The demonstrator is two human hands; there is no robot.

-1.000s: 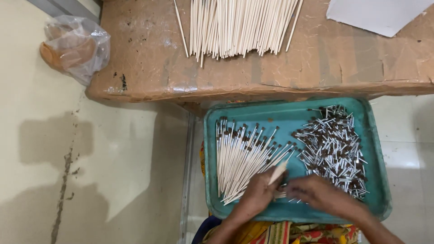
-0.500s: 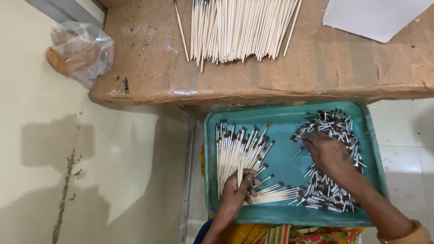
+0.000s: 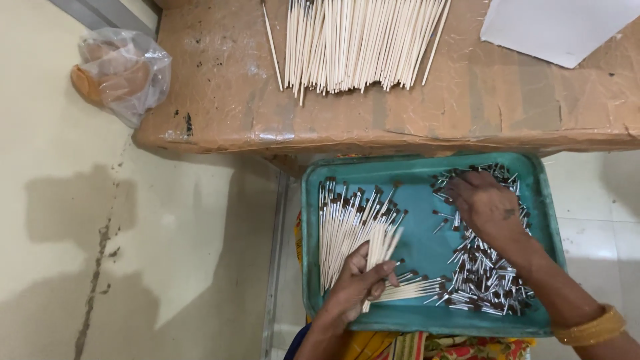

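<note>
A teal tray [image 3: 420,170] lies below the table edge. On its left side rests a pile of pale sticks with dark tips [image 3: 343,223]; on its right, a heap of small silver-and-dark metal tips [image 3: 487,273]. My left hand [image 3: 357,287] grips a few plain pale sticks [image 3: 381,250] that stand up from its fingers over the tray. My right hand [image 3: 485,207] lies palm down on the heap of metal tips, fingers curled into it; whether it holds one I cannot tell. A few more tipped sticks [image 3: 413,290] lie crosswise near my left hand.
A brown taped cardboard-covered table [image 3: 373,120] carries a wide bundle of plain pale sticks [image 3: 353,40] and a white paper sheet [image 3: 560,27]. A clear plastic bag [image 3: 123,73] with something brown in it sits on the cream floor at left. Colourful cloth shows under the tray.
My right hand went from the tray's front edge up to the top of the metal tip heap. My left hand stayed near the front and now holds its sticks more upright.
</note>
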